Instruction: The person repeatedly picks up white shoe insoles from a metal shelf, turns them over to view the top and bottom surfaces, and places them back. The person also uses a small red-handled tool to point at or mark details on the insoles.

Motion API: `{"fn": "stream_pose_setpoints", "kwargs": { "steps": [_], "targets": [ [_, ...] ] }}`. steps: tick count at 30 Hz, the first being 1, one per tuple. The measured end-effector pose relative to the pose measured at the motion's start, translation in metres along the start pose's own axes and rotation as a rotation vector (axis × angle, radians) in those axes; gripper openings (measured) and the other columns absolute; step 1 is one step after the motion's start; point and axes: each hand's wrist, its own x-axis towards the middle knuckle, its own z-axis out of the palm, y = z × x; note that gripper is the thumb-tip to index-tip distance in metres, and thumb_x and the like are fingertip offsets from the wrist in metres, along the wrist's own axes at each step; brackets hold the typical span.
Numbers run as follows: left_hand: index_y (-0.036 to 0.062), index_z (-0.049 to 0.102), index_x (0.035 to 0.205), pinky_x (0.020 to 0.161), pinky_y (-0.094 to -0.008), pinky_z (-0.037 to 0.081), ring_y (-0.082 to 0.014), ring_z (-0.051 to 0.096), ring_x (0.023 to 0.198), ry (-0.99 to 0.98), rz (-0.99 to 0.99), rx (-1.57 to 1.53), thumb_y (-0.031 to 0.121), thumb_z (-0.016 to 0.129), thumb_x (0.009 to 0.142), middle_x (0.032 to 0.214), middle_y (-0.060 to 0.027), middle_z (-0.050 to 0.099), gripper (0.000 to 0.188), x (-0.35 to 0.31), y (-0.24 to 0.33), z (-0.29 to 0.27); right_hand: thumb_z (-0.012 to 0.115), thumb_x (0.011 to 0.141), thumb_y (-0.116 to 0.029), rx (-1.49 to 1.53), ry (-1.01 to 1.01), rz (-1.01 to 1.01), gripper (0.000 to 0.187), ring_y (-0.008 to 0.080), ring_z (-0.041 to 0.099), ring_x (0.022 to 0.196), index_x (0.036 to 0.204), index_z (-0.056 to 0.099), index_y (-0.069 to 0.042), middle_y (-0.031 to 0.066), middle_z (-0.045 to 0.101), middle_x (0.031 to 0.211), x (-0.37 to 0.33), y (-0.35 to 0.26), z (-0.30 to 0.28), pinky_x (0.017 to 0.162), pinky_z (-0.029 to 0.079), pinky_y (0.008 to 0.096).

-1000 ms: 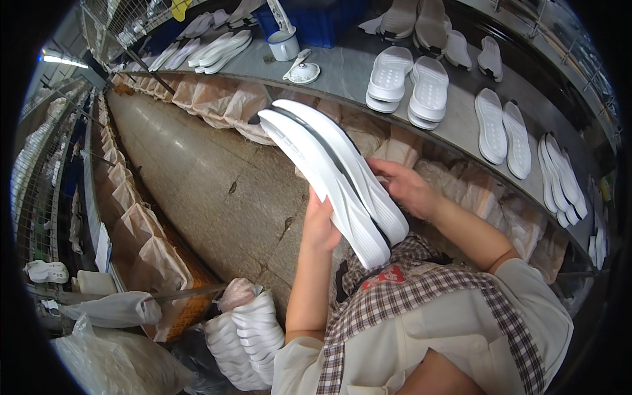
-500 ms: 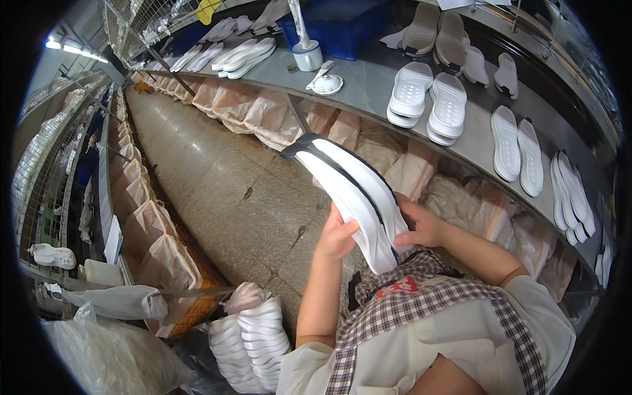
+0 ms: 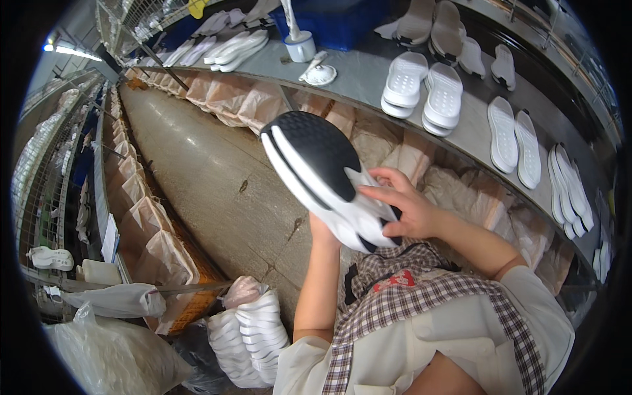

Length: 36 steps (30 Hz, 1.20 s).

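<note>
open aisle floor (image 3: 217, 191) left, crowded workbench (image 3: 368, 82) ahead

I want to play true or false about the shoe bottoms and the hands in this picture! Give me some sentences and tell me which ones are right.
1. Both hands hold the shoe sole. True: the right hand grips it from the side and the left hand supports it from beneath.
2. The face of the held sole that we see is all white. False: it has a large black patch with white edges.
3. White soles lie on the grey shelf. True.
4. The bin at the back of the shelf is red. False: it is blue.
5. A stack of white soles sits low beside the left forearm. True.
</note>
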Motion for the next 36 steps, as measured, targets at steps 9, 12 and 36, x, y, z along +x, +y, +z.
{"fn": "stream_pose_setpoints", "kwargs": {
  "steps": [9,12,36],
  "targets": [
    [0.0069,0.05,0.116,0.077,-0.0295,0.051,-0.0193,0.058,0.09,0.052,-0.037,-0.135,0.028,0.052,0.092,0.099,-0.008,0.057,0.032,0.006,-0.016,0.032,0.029,0.099,-0.039,0.402,0.01,0.12,0.052,0.0231,0.041,0.119,0.123,0.053,0.001,0.0145,0.042,0.129,0.026,-0.022,-0.006,0.1,0.032,0.0347],
    [0.0083,0.05,0.117,0.074,-0.0292,0.051,-0.0186,0.059,0.087,-0.072,-0.032,-0.311,0.028,0.052,0.092,0.098,-0.0056,0.057,0.031,-0.001,-0.007,0.043,0.029,0.1,-0.033,0.52,0.051,0.137,0.047,0.0186,0.045,0.114,0.123,0.052,0.001,0.0124,0.046,0.128,0.023,-0.023,-0.005,0.098,0.034,0.032],
    [0.0016,0.04,0.13,0.085,-0.0419,0.046,-0.0253,0.054,0.098,-0.585,-0.135,-0.699,0.046,0.043,0.089,0.113,-0.0143,0.055,0.06,0.018,-0.012,0.02,0.063,0.066,-0.035,0.991,0.382,0.424,0.086,0.0276,0.045,0.12,0.139,0.03,-0.003,0.018,0.04,0.134,-0.02,-0.045,-0.007,0.1,0.039,0.0357]
  ]
}}
